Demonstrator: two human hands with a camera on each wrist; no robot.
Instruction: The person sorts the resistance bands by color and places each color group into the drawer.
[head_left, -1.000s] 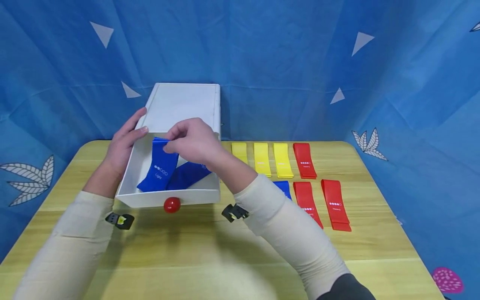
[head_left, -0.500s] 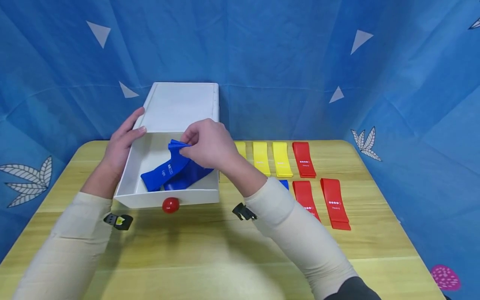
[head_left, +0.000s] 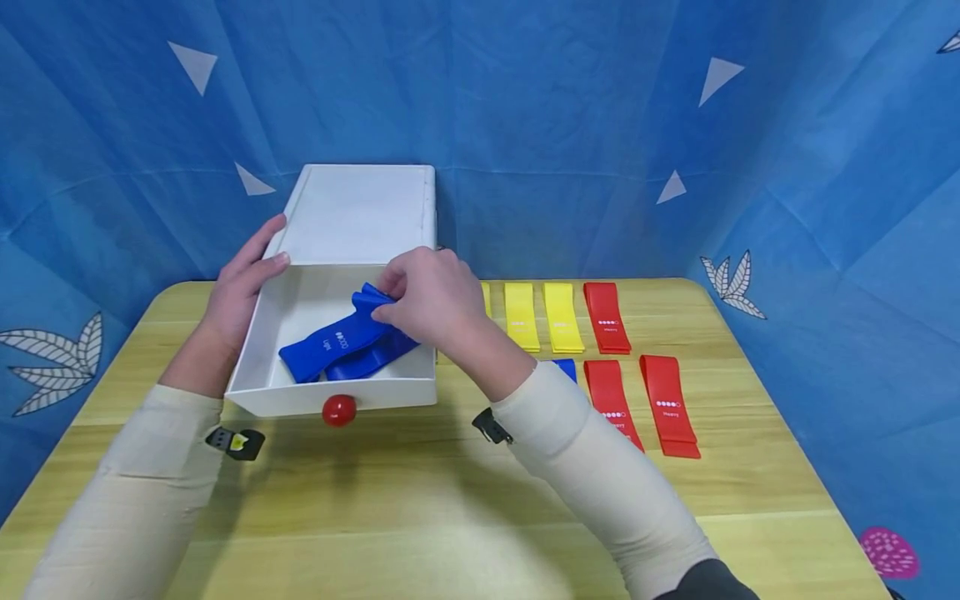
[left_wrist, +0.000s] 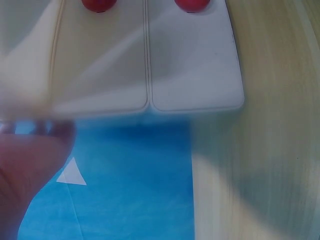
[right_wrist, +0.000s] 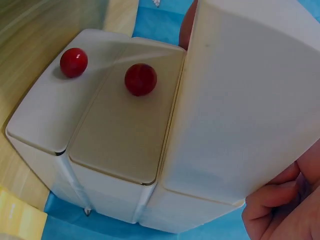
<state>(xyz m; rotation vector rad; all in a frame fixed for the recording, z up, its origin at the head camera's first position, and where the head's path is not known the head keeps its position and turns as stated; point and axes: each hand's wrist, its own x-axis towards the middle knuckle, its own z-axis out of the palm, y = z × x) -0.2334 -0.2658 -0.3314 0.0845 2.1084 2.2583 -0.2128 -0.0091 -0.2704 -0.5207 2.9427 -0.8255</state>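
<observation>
One person's left hand (head_left: 238,296) rests, visible fingers spread, against the left side of a white box (head_left: 360,212), its drawer (head_left: 277,400) pulled out. Inside, a blue band (head_left: 337,342) lies across a second one (head_left: 377,358), its upper right end pinched by the fingers of the right hand (head_left: 438,296). Farther right, yellow bands (head_left: 522,317) and red bands (head_left: 667,408) lie on the surface (head_left: 420,508).

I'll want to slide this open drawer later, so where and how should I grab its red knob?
Probably pinch the red knob by its round sides, thumb opposite fingers, coming from the front: it's ball-shaped and juts toward you from the open drawer.
</observation>
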